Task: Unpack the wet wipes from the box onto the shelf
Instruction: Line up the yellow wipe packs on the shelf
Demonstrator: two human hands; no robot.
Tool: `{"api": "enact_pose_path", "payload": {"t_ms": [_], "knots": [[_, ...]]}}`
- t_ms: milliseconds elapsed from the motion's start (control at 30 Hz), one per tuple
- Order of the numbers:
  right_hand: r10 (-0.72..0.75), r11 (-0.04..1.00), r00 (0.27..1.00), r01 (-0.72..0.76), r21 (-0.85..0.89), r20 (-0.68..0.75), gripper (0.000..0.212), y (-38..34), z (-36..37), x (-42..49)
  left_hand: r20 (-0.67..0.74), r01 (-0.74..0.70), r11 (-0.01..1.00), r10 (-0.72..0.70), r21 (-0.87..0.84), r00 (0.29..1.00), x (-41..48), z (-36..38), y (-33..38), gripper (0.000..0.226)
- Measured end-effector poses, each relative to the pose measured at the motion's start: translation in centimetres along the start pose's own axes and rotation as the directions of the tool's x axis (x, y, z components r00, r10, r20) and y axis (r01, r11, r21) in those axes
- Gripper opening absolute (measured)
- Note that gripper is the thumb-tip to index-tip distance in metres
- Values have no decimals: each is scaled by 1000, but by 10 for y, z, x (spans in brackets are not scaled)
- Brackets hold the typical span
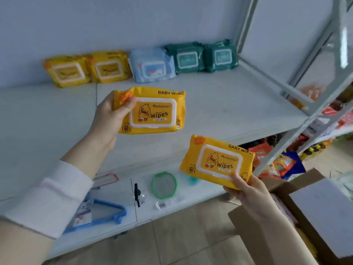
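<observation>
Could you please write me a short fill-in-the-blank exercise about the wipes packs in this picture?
The left hand holds a ____ wipes pack.
The right hand holds a second pack printed with a cartoon ____.
At the back of the shelf sit two yellow packs, one light blue pack and ____ green packs.
Missing words: yellow; duck; two.

Pale blue-white wall (114,20) at the back, beige tiled floor (181,241) down below

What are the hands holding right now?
Left hand: grips a yellow wipes pack above the shelf.
Right hand: grips another yellow wipes pack.
</observation>
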State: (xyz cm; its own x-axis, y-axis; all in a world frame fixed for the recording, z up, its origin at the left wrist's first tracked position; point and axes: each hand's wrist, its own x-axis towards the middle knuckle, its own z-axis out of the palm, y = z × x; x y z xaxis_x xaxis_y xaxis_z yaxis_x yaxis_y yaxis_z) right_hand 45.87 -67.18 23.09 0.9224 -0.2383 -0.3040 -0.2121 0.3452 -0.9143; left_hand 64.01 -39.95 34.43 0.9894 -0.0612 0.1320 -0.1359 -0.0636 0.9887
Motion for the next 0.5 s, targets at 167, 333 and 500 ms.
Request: {"api": "enact_pose_path", "payload": {"t_ms": [167, 333, 500], "knots": [[-32, 998, 993, 37, -42, 113, 96, -26, 69, 59, -107, 43, 998, -48, -43, 993, 37, -70, -16, 12], [-67, 992, 983, 84, -93, 174, 97, -48, 121, 132, -200, 63, 996, -75, -67, 977, 83, -123, -43, 8], [-71, 983, 965, 111, -148, 252, 96, -59, 172, 213, -284, 85, 992, -109, -96, 953, 137, -152, -67, 11]]}}
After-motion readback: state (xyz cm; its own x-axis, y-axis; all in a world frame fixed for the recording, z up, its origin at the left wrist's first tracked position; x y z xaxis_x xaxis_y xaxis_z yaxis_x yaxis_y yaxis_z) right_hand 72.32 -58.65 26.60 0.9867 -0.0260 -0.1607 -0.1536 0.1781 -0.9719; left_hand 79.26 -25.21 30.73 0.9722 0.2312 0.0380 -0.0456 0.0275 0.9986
